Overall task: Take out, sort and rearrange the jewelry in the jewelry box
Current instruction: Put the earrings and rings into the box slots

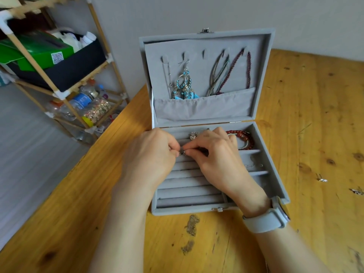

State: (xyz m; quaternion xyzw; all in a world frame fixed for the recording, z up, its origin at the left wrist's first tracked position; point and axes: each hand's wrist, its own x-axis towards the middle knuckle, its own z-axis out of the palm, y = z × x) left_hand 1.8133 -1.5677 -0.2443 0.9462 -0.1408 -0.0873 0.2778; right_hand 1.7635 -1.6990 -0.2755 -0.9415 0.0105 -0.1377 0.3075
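A grey velvet jewelry box (275,186) stands open on the wooden table. Over its ring rolls, my left hand (151,152) and my right hand (214,154) meet fingertip to fingertip and pinch a small dark metal piece (182,152) between them. Just behind it a silver charm (193,136) sits in the rolls. Red bead bracelets (244,137) lie in the back right compartment, and a thin silver chain (254,165) lies in the one in front of it. In the lid hang turquoise earrings (184,85), thin cord necklaces (219,75) and a dark red bead necklace (248,69).
Two small silver pieces (323,180) (357,191) lie on the table (315,115) right of the box. A bamboo shelf (65,95) with boxes and bottles stands at the left beyond the table's edge. A grey watch (275,215) is on my right wrist.
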